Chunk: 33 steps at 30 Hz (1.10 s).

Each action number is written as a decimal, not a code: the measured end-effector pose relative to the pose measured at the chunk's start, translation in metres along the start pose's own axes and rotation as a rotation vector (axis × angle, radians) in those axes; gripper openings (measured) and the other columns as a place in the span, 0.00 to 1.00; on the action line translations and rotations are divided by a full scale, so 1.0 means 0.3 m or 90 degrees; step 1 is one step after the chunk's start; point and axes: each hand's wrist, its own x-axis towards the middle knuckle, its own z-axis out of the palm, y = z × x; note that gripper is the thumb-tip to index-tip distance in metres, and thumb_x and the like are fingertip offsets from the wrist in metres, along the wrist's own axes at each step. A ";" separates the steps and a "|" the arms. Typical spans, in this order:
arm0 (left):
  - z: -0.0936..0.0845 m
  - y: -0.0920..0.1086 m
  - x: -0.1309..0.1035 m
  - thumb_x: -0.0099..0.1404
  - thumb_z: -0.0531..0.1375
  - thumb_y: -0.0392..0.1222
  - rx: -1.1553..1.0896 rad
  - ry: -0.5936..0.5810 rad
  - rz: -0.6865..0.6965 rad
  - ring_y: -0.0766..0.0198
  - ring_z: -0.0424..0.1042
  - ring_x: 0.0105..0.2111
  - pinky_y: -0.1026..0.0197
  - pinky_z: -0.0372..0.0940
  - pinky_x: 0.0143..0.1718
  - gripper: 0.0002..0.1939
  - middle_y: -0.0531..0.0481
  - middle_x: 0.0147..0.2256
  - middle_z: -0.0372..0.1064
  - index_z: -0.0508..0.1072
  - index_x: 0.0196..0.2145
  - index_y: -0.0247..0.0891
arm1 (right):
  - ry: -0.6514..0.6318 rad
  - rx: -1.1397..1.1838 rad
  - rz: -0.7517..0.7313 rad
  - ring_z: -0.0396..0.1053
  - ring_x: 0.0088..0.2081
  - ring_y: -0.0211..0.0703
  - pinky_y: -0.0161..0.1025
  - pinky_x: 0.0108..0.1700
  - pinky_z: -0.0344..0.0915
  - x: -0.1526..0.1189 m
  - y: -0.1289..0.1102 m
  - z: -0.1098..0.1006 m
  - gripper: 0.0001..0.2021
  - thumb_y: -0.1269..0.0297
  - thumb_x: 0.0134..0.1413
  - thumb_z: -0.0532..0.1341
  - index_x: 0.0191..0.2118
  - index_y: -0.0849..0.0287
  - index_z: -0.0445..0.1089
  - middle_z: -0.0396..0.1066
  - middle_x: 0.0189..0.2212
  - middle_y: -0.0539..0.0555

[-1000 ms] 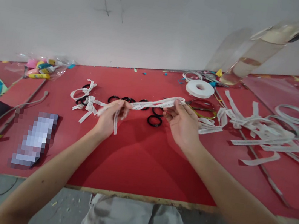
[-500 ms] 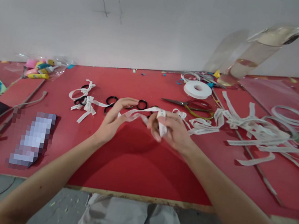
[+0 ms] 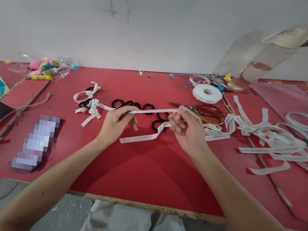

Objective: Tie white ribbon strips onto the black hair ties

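Two hands, left hand (image 3: pixel 116 121) and right hand (image 3: pixel 187 129), pinching white ribbon (image 3: pixel 150 111) taut.

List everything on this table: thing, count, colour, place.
white ribbon strip: one, white, stretched between both hands
black plastic rings: about six loose, black, behind the hands
finished ribbon bows: two, white on black rings, left of the rings
metal scissors: one, silvery, right of centre
white tape roll: one, white, rear centre
cut ribbon pieces: many, white, right side
red table: one, red
left hand: pinching the strip
right hand: pinching the strip
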 end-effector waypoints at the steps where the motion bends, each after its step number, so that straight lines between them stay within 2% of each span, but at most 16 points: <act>1: -0.007 0.000 0.005 0.65 0.57 0.39 -0.015 0.003 -0.013 0.66 0.75 0.23 0.61 0.69 0.32 0.08 0.53 0.28 0.72 0.74 0.40 0.37 | 0.053 -0.004 -0.035 0.47 0.17 0.32 0.34 0.19 0.45 0.012 -0.004 -0.011 0.24 0.45 0.51 0.67 0.18 0.56 0.61 0.45 0.15 0.43; 3: -0.017 -0.001 0.012 0.64 0.58 0.39 -0.056 -0.012 -0.037 0.66 0.74 0.21 0.61 0.70 0.30 0.09 0.53 0.28 0.72 0.74 0.40 0.36 | 0.124 -0.005 -0.089 0.47 0.18 0.33 0.35 0.19 0.47 0.036 -0.016 -0.044 0.26 0.43 0.53 0.64 0.18 0.55 0.56 0.45 0.17 0.44; 5: -0.021 -0.004 0.016 0.65 0.56 0.39 -0.102 -0.057 -0.056 0.66 0.73 0.20 0.59 0.70 0.30 0.11 0.52 0.28 0.72 0.74 0.42 0.35 | 0.186 0.009 -0.155 0.49 0.18 0.34 0.36 0.20 0.51 0.058 -0.026 -0.082 0.27 0.44 0.55 0.63 0.18 0.55 0.53 0.45 0.17 0.44; 7: -0.022 -0.006 0.016 0.67 0.54 0.41 -0.120 -0.118 -0.071 0.67 0.72 0.20 0.58 0.70 0.31 0.13 0.50 0.29 0.72 0.75 0.44 0.34 | 0.199 0.024 -0.177 0.49 0.18 0.33 0.37 0.20 0.53 0.072 -0.031 -0.107 0.28 0.44 0.55 0.63 0.17 0.55 0.52 0.46 0.16 0.44; 9: -0.020 -0.007 0.011 0.67 0.56 0.41 -0.101 -0.169 -0.062 0.66 0.74 0.28 0.59 0.70 0.37 0.14 0.48 0.33 0.74 0.76 0.46 0.36 | 0.185 0.031 -0.164 0.49 0.18 0.33 0.36 0.20 0.54 0.074 -0.028 -0.108 0.28 0.43 0.54 0.65 0.16 0.55 0.53 0.46 0.16 0.44; 11: -0.017 -0.006 0.003 0.66 0.60 0.41 -0.066 -0.223 -0.040 0.62 0.74 0.42 0.59 0.67 0.48 0.16 0.45 0.44 0.74 0.74 0.51 0.40 | 0.160 0.025 -0.133 0.48 0.17 0.32 0.35 0.19 0.52 0.062 -0.018 -0.086 0.28 0.43 0.51 0.67 0.17 0.55 0.55 0.46 0.15 0.44; 13: -0.012 -0.003 -0.004 0.65 0.62 0.42 -0.039 -0.264 -0.015 0.58 0.68 0.55 0.57 0.62 0.56 0.19 0.45 0.55 0.68 0.72 0.54 0.44 | 0.104 0.006 -0.092 0.46 0.16 0.31 0.35 0.18 0.49 0.040 -0.006 -0.055 0.25 0.46 0.48 0.69 0.18 0.55 0.58 0.46 0.14 0.42; 16: 0.003 0.001 -0.012 0.67 0.60 0.44 -0.035 -0.276 0.027 0.57 0.63 0.59 0.55 0.58 0.60 0.20 0.44 0.60 0.63 0.70 0.56 0.46 | -0.053 -0.031 -0.015 0.43 0.15 0.28 0.33 0.18 0.43 -0.001 0.005 -0.018 0.19 0.49 0.51 0.69 0.23 0.56 0.65 0.46 0.12 0.40; 19: 0.023 0.000 -0.016 0.68 0.60 0.46 -0.095 -0.285 0.033 0.58 0.66 0.55 0.57 0.61 0.57 0.19 0.44 0.56 0.67 0.70 0.55 0.45 | -0.229 -0.132 0.057 0.45 0.13 0.27 0.33 0.18 0.43 -0.034 0.002 -0.004 0.15 0.49 0.57 0.64 0.31 0.58 0.71 0.52 0.11 0.39; 22: 0.039 -0.004 -0.019 0.68 0.60 0.49 -0.160 -0.277 -0.017 0.62 0.72 0.43 0.60 0.64 0.47 0.15 0.46 0.43 0.73 0.73 0.48 0.41 | -0.310 -0.229 0.080 0.47 0.13 0.27 0.32 0.19 0.45 -0.049 -0.006 -0.001 0.16 0.51 0.61 0.61 0.31 0.59 0.72 0.55 0.11 0.40; 25: 0.040 -0.010 -0.022 0.65 0.62 0.50 -0.194 -0.261 -0.069 0.68 0.67 0.32 0.63 0.62 0.40 0.12 0.52 0.32 0.70 0.74 0.40 0.38 | -0.299 -0.257 0.079 0.48 0.13 0.27 0.32 0.18 0.44 -0.051 -0.007 -0.001 0.15 0.53 0.61 0.62 0.30 0.59 0.70 0.56 0.11 0.40; 29: 0.027 -0.006 -0.024 0.63 0.65 0.50 -0.205 -0.312 -0.111 0.67 0.66 0.32 0.62 0.61 0.40 0.16 0.51 0.28 0.68 0.72 0.26 0.35 | -0.247 -0.243 0.072 0.50 0.13 0.28 0.32 0.17 0.45 -0.041 0.006 -0.004 0.14 0.53 0.57 0.65 0.29 0.58 0.70 0.57 0.12 0.40; 33: 0.021 0.010 -0.028 0.62 0.64 0.51 -0.281 -0.352 -0.090 0.62 0.68 0.31 0.57 0.63 0.41 0.20 0.48 0.25 0.67 0.71 0.20 0.35 | -0.175 -0.222 0.047 0.52 0.15 0.29 0.32 0.18 0.47 -0.019 0.028 -0.016 0.17 0.52 0.52 0.68 0.23 0.58 0.66 0.58 0.12 0.42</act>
